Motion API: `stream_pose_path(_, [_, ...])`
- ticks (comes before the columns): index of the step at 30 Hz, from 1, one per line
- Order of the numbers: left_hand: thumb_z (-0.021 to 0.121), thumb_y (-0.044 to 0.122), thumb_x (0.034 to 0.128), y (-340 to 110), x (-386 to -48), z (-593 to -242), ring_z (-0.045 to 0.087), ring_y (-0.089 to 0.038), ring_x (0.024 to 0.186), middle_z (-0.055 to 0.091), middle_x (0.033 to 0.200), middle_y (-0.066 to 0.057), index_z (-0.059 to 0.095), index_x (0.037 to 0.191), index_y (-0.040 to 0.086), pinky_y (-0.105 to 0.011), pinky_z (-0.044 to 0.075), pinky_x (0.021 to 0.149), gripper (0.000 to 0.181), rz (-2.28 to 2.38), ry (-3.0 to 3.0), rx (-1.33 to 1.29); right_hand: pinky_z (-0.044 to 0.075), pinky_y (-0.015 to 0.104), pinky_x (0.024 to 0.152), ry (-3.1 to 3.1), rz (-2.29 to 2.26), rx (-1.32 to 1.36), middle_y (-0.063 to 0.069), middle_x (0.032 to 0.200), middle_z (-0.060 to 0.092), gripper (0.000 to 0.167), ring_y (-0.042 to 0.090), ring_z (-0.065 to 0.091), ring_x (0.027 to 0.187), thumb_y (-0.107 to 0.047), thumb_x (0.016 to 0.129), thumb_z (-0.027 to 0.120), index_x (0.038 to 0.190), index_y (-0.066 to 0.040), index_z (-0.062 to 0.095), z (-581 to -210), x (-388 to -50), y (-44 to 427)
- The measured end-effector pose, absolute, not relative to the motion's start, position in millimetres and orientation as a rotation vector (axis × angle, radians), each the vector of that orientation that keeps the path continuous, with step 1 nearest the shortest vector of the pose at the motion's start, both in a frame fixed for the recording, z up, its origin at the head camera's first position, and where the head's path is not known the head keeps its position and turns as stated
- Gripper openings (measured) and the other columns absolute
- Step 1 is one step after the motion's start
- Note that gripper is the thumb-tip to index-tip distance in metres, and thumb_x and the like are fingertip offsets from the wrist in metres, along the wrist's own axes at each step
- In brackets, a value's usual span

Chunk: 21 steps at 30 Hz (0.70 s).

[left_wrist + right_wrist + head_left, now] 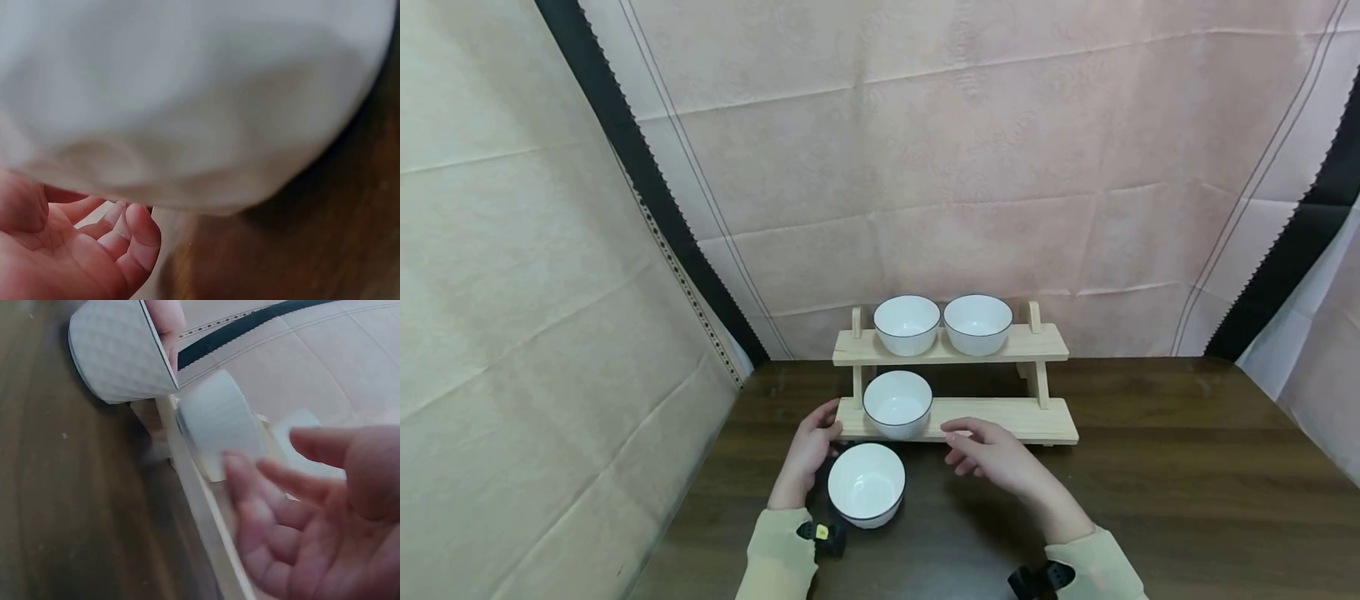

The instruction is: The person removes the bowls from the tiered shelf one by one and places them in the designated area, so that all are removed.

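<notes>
A two-tier wooden rack [1000, 417] stands on the dark table. Two white bowls with dark rims, one left [907, 323] and one right [977, 325], sit on its upper tier. A third white bowl [897, 406] is on the lower tier, toward the left. In front stands a fourth bowl [867, 483], its textured outside [119, 353] visible in the right wrist view. My left hand [808, 454] is at the rack's lower left end, fingers loosely bent; contact is unclear. Fingers spread and holding nothing, my right hand [988, 457] hovers before the lower tier.
Pale cloth hangs behind the table [1150, 483] and along its left side [550, 333]. Dark strips [655, 183] run down the cloth at the corners. The rack is close to the back edge. Each wrist carries a small black camera.
</notes>
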<state>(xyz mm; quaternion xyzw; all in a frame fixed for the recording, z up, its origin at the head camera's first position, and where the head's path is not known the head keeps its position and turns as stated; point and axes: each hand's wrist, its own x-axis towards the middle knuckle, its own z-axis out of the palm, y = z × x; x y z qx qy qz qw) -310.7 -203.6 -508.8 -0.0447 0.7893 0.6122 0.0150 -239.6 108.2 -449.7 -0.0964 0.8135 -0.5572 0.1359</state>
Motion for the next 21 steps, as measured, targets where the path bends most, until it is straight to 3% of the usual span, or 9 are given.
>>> stream_pose_path(8, [0.049,0.016,0.0947,-202,-310,-509,0.055,-0.025,0.091,0.054,0.122,-0.008,0.046,0.137,0.02,-0.031,0.048,0.066,0.042,1.906,2.474,-0.149,0.049,0.037,0.069,2.346,-1.851,-0.061,0.014,0.09,0.068,0.042,0.025,0.064,0.076,-0.033,0.093,0.057,0.132,-0.019,0.051,-462,-251,103])
stream_pose_path(21, [0.049,0.018,0.0942,-203,-309,-509,0.054,-0.024,0.092,0.054,0.122,-0.007,0.047,0.136,0.024,-0.031,0.048,0.067,0.042,1.889,2.473,-0.157,0.048,0.031,0.067,2.591,-1.715,-0.197,0.006,0.086,0.068,0.056,0.021,0.063,0.071,-0.05,0.088,0.057,0.137,-0.029,0.042,-462,-270,81])
